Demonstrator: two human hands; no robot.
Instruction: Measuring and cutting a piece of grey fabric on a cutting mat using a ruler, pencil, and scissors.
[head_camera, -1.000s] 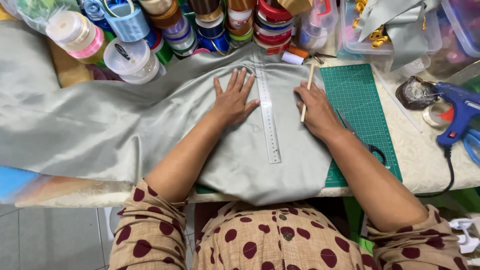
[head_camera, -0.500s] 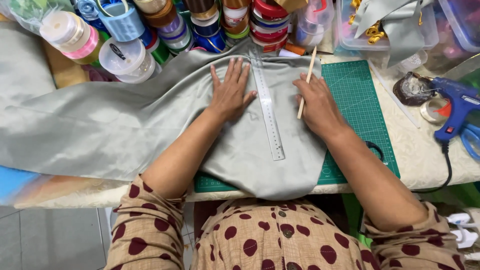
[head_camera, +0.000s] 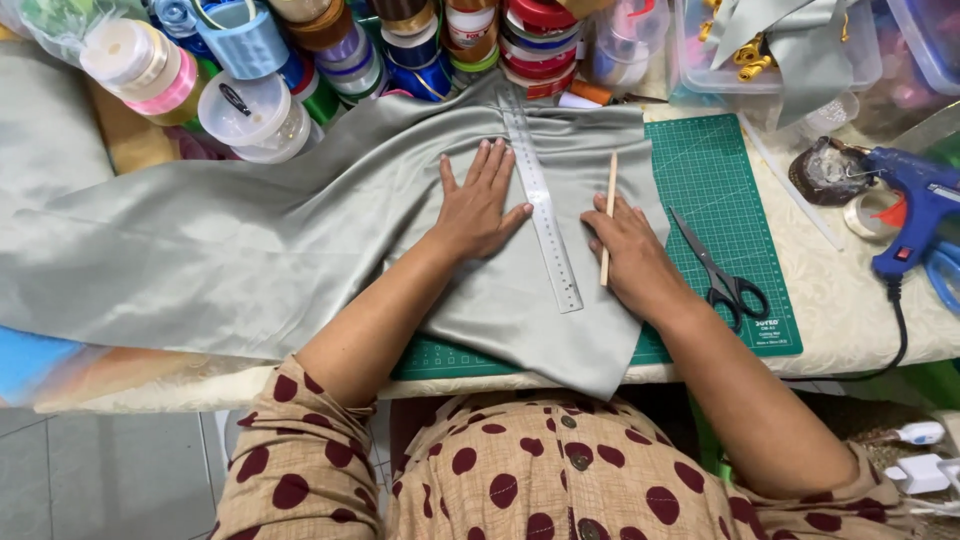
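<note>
A sheet of pale grey-green satin fabric (head_camera: 250, 250) lies across the table and over a green cutting mat (head_camera: 720, 180). My left hand (head_camera: 480, 205) rests flat on the fabric, fingers spread, its thumb touching a clear plastic ruler (head_camera: 545, 225) that lies lengthwise on the cloth. My right hand (head_camera: 630, 250) sits just right of the ruler and holds a thin wooden stick (head_camera: 607, 215) that points away from me.
Black-handled scissors (head_camera: 725, 275) lie on the mat by my right wrist. A blue glue gun (head_camera: 915, 205) with its cord sits at the right. Ribbon spools and plastic tubs (head_camera: 250, 90) crowd the far edge, and a clear box (head_camera: 790, 50) holds more fabric.
The view has shifted a little, so the fabric and ruler sit lower in the frame. Both hands stay on the cloth beside the ruler, the right one still holding the stick.
</note>
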